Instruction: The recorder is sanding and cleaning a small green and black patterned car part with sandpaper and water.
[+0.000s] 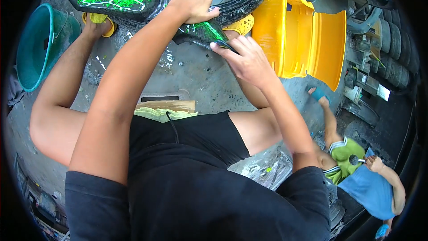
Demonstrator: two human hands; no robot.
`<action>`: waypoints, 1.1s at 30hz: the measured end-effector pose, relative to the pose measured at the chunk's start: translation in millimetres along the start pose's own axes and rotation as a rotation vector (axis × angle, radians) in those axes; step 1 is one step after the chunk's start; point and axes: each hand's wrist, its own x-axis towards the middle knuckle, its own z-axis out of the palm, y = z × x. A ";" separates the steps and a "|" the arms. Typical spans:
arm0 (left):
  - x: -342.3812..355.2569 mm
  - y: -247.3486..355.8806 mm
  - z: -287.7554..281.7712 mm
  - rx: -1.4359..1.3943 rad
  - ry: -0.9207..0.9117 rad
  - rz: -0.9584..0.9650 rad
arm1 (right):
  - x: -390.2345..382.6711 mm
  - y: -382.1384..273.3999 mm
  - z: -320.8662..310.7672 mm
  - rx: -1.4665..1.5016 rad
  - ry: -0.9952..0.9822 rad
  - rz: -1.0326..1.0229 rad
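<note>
Left hand [192, 6] curled over the green-and-black seat [125, 2], right hand [249, 62] clamped on a dark-handled tool [227, 46] at its right end; floor [191, 76] stretched kneeward, between teal bucket [67, 33] and yellow shell [270, 33].

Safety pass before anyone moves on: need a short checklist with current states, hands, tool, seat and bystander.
1. Left hand on the patterned seat: ok, in contact.
2. Right hand grip on the dark tool: ok, held.
3. Tool's working end safe: cannot tell, too small to make out.
4. Left hand apart from the tool: ok, visible gap between them.
5. Seat firmly supported: cannot tell; it overlaps the tire in view, but its underside is hidden.
6. Co-worker away from the seat: ok, off at lower right.
</note>
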 end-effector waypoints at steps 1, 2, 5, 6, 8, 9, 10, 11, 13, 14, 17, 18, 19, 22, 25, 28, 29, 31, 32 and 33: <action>1.8 -2.4 1.1 0.002 0.000 -0.003 | -1.0 -0.4 -3.9 0.006 -0.057 -0.003; 3.4 -0.1 -4.6 -0.008 -0.044 -0.005 | -13.9 1.8 -11.4 0.009 -0.074 0.062; 2.7 2.3 -3.0 -0.024 -0.028 0.004 | -40.3 4.4 -24.0 0.083 -0.074 0.209; 2.9 2.7 -0.2 -0.027 0.034 0.019 | -34.1 4.1 -18.6 0.061 -0.034 0.137; 2.5 2.0 5.9 -0.020 0.052 0.022 | -8.5 -1.0 -7.0 0.001 -0.049 0.059; 2.9 2.0 6.3 -0.010 0.068 0.023 | 4.3 -2.1 -1.5 -0.056 -0.063 -0.021; 4.9 1.4 6.1 -0.012 0.071 0.024 | 8.2 1.6 7.8 -0.146 -0.061 -0.092; 2.2 -1.3 7.3 -0.030 0.039 0.008 | 6.3 -1.0 5.9 -0.138 -0.064 -0.095; -1.9 -4.0 2.5 -0.055 0.004 -0.020 | -6.2 -5.9 -12.3 -0.116 -0.146 0.039; 0.0 -1.4 -5.0 -0.051 -0.032 -0.024 | -19.3 -4.0 -17.4 -0.114 -0.154 0.035; 2.8 3.0 -1.4 -0.103 -0.002 -0.026 | -36.1 1.0 -19.3 -0.078 -0.071 0.117; 2.7 2.5 0.4 -0.105 0.006 -0.008 | -21.3 -2.8 -16.8 -0.119 -0.076 0.065; 3.2 1.8 1.3 -0.106 0.014 0.011 | -8.1 -5.7 -10.6 -0.161 -0.080 0.013; 2.4 1.0 -3.5 -0.021 -0.066 0.016 | 6.3 -4.9 4.9 -0.135 -0.081 -0.054; 0.4 -5.2 -7.1 -0.086 -0.119 0.013 | -5.2 -5.7 -14.2 -0.029 -0.045 0.049; 6.0 -10.6 -4.3 -0.088 -0.064 0.043 | -35.6 -2.4 -44.3 0.184 0.032 0.366; 6.0 -12.4 -1.1 -0.109 0.018 0.094 | -40.5 -5.2 -50.2 0.213 0.072 0.464; 7.2 -19.5 2.1 -0.103 0.042 0.107 | -39.8 -6.2 -54.8 0.310 0.162 0.580; 9.2 -22.5 1.9 -0.113 0.018 0.109 | -37.9 -7.7 -52.3 0.359 0.208 0.645; 9.7 -25.9 0.8 -0.123 -0.007 0.109 | -34.8 -8.2 -48.0 0.409 0.255 0.708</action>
